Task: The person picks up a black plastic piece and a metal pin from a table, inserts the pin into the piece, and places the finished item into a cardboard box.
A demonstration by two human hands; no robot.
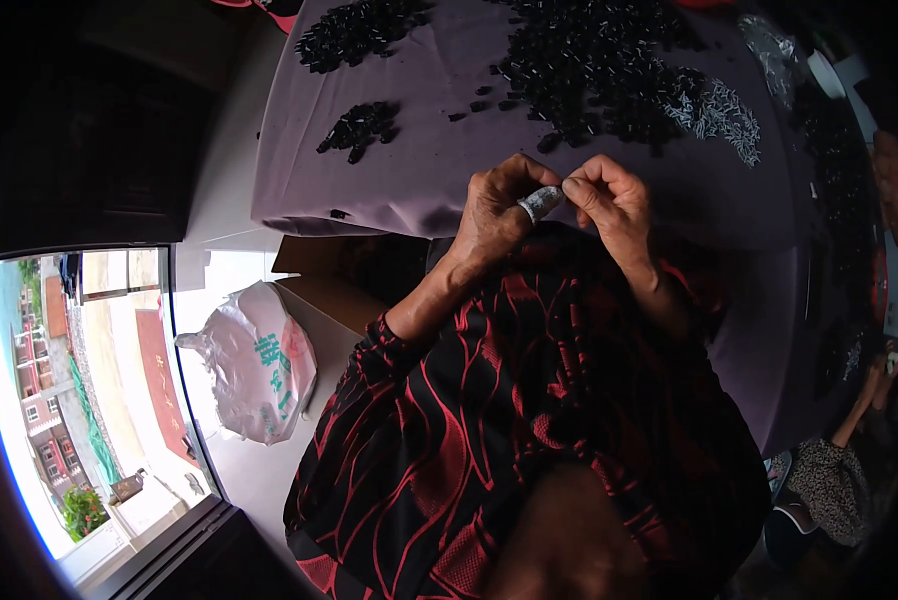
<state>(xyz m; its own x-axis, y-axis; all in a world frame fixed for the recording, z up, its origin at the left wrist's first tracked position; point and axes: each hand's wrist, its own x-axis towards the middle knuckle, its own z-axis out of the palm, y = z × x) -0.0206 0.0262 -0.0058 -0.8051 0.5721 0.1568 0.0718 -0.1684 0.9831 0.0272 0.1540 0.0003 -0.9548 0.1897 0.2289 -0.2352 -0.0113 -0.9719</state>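
Fingers (pixel 581 189) of the left hand (pixel 499 205) and right hand (pixel 619 208) are pressed together tip to tip, just off the near edge of the counter (pixel 451 62); whether a piece is pinched between them cannot be told, as the meeting point is too small to read. From the pose, the step in hand looks like fine work with both hands on something tiny, perhaps fitting 1 part to another. The next move seems to call for a light, steady pinch on each side and close aim, with the wrap (pixel 540 204) on 1 left finger kept from snagging. Black pieces (pixel 589 70) lie on the cloth-covered counter in 3 main heaps: 1 large beyond the right hand, 1 medium at the far left and 1 small nearer on the left. About 4 strays sit between the small and large heaps, and 1 more dark bit lies by the near left edge. Silver pins (pixel 721 122) form 1 heap against the large one's right side; the single pieces in the heaps are too many and too overlapped to count. Beside the counter are 1 white bag (pixel 254 365) and 1 box (pixel 324 303).
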